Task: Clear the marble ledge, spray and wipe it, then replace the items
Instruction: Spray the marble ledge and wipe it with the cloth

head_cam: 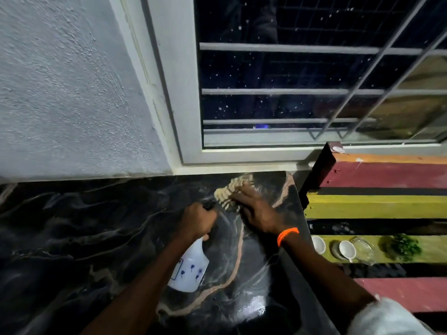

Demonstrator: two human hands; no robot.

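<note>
The black marble ledge [96,226] with tan veins runs below a window. My left hand [197,220] grips the neck of a white spray bottle [189,269] with small blue flower prints, its body hanging toward me over the ledge. My right hand [256,211], with an orange band on the wrist, presses flat on a beige ribbed cloth [228,192] near the ledge's far right corner. The cloth is blurred. A wet sheen shows on the marble near the front right.
Right of the ledge, on a striped floor mat [387,175] lower down, stand white cups [347,250], a glass dish [362,247] and a small green plant [402,246]. A barred window [290,93] and rough white wall [60,93] back the ledge.
</note>
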